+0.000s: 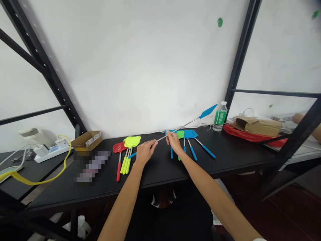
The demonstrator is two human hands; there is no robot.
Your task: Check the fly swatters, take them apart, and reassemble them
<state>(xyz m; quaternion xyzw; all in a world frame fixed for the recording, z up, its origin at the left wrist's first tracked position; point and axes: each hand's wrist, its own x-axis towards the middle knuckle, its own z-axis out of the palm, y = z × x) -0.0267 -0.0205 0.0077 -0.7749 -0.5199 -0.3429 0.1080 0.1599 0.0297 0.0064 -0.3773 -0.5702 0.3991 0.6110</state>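
Observation:
My left hand [145,151] and my right hand [173,141] both pinch the thin metal rod of an extended blue fly swatter [207,111], held above the black table [225,157]. Its blue head points up and to the right. The blue handle end pokes out below my left hand. On the table left of my left hand lie a red swatter [118,149] and yellow-green swatters [132,142]. Behind my right hand lie blue swatters [192,135] and a green one [180,134].
A water bottle with a green label [220,116] stands at the back right, beside a cardboard box [257,126] on red material. An open carton [86,140] sits back left. A power strip [50,151] and yellow cable [37,180] lie far left. Another person's hand [299,117] shows far right.

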